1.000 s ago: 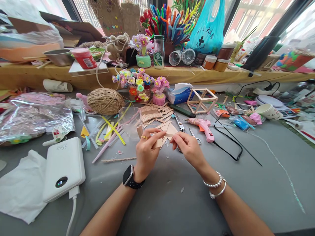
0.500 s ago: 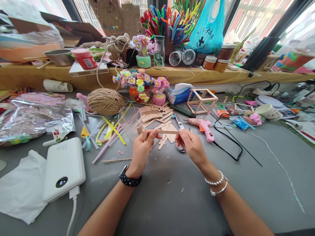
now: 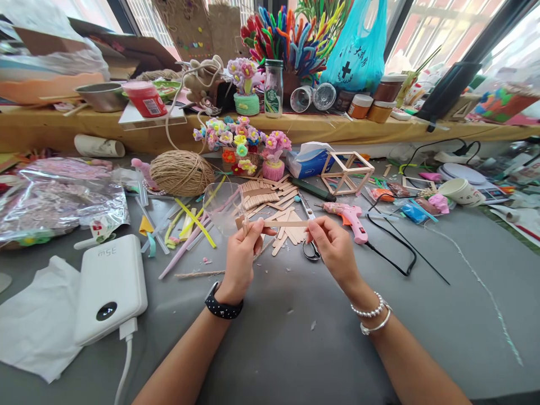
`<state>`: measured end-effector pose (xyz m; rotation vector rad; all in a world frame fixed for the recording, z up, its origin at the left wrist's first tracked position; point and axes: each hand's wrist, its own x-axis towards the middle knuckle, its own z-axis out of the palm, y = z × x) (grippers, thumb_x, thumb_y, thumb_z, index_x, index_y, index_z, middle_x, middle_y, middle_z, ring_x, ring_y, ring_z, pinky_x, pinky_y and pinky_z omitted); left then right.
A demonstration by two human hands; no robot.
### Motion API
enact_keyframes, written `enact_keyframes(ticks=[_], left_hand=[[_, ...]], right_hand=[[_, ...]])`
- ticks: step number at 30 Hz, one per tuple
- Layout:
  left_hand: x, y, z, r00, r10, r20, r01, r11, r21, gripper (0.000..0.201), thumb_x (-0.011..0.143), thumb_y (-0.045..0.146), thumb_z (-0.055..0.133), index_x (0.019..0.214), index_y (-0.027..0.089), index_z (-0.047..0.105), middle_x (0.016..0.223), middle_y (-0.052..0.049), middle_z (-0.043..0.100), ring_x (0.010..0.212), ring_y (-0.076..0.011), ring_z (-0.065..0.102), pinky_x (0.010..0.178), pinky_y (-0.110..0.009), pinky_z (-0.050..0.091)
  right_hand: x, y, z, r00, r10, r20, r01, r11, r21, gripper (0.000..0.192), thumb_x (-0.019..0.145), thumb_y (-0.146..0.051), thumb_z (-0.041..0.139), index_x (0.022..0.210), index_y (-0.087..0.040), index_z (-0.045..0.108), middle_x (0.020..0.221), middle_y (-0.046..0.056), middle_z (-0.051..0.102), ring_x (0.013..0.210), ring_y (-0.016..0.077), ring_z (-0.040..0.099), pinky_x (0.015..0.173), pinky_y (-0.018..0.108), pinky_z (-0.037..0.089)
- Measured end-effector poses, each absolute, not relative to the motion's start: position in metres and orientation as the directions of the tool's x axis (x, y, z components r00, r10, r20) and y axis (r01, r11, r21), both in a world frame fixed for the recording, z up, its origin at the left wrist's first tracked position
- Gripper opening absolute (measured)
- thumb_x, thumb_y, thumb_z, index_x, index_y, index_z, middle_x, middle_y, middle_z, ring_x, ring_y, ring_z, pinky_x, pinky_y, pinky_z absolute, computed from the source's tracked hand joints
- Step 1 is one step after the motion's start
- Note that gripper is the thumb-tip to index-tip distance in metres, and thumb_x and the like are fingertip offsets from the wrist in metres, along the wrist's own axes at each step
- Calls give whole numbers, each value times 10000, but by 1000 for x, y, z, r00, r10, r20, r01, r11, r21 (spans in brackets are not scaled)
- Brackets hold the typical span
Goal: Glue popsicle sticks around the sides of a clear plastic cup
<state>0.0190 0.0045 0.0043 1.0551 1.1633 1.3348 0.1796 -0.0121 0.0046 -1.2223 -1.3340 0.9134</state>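
A narrow brown paper strip (image 3: 287,224) is stretched level between my two hands above the table. My left hand (image 3: 244,247) pinches it near its left end, where a short brown piece sticks up past the fingers. At the other end, my right hand (image 3: 331,244) grips the strip between thumb and fingertips. Beneath and behind it lie loose craft sticks (image 3: 291,216) and a banded bundle of craft sticks (image 3: 258,194). The scissors (image 3: 311,251) are partly hidden by the strip and my right hand.
A pink glue gun (image 3: 350,216) with a black cord lies right of my hands. Behind are a stick-built cube frame (image 3: 346,173), a ball of twine (image 3: 182,173) and a clear plastic cup (image 3: 219,205). A white power bank (image 3: 112,287) rests at left.
My right hand has shifted slightly right and my left fingers have moved a little left, so more of the strip shows between them. The scissors' handle is more exposed.
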Motion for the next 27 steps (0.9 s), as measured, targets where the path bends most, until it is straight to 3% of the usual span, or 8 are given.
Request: enact_keyframes(ticks=[3, 8, 10, 15, 21, 27], left_hand=[[19, 3, 4, -35, 999, 11, -70, -14, 997, 315, 774, 380, 520, 620, 140, 654, 385, 41, 409, 408, -71, 272, 421, -232, 237], [19, 5, 2, 22, 999, -26, -30, 26, 999, 238, 717, 377, 607, 812, 170, 675, 641, 6, 631, 431, -48, 310, 416, -201, 254], [19, 6, 2, 33, 998, -57, -28, 58, 998, 232, 688, 372, 641, 798, 169, 662, 702, -8, 665, 433, -44, 317, 411, -192, 258], [19, 5, 4, 155, 985, -80, 142, 58, 988, 238, 707, 390, 620, 688, 161, 681, 609, -10, 656, 427, -59, 344, 412, -199, 274], [19, 3, -2, 233, 952, 198, 377, -276, 884, 244, 802, 336, 517, 709, 170, 668, 646, -11, 668, 549, -109, 533, 531, -213, 395], [18, -1, -11, 292, 842, 454, 584, -533, 613, 219, 810, 170, 445, 871, 184, 655, 813, -43, 709, 708, -161, 631, 661, -254, 454]], right_hand=[[180, -13, 5, 104, 968, 226, 222, 199, -954, 242, 838, -383, 459, 709, -184, 504, 580, -32, 512, 452, 68, 376, 425, 201, 293], [186, -9, 3, 211, 940, 269, 274, 208, -939, 264, 857, -380, 421, 688, -188, 487, 572, -34, 488, 449, 67, 364, 417, 205, 279], [188, -7, 2, 234, 928, 291, 294, 218, -931, 267, 861, -380, 413, 685, -190, 479, 569, -38, 477, 440, 65, 355, 411, 208, 271], [192, -5, 2, 287, 901, 324, 313, 232, -921, 269, 863, -380, 407, 683, -193, 477, 562, -40, 470, 439, 70, 358, 409, 213, 276], [193, -4, 4, 311, 887, 343, 354, 227, -907, 267, 864, -378, 409, 686, -191, 482, 550, -43, 462, 427, 68, 352, 410, 213, 278], [194, -4, 3, 311, 889, 335, 364, 215, -907, 263, 864, -383, 412, 709, -188, 495, 559, -38, 472, 432, 72, 376, 418, 214, 298]])
